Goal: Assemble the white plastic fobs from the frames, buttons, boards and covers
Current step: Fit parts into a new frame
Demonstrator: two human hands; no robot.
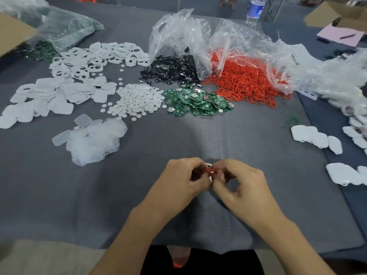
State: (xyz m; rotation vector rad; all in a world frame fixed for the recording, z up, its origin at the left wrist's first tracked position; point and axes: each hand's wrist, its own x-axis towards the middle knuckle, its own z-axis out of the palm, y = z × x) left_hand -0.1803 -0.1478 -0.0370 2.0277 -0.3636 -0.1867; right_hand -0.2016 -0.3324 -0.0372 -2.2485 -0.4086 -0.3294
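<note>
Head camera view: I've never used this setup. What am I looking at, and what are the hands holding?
No machine here: a person works bare-handed, and the single camera sits on their head, looking down at a grey table. Spread across it are white frames, white covers, small white buttons, green boards, black discs, loose red rings and clear plastic pieces; finished-looking white fobs lie at the right. Near the front edge, the left hand and right hand together pinch one red ring against a small white part, mostly hidden by the fingers.
</note>
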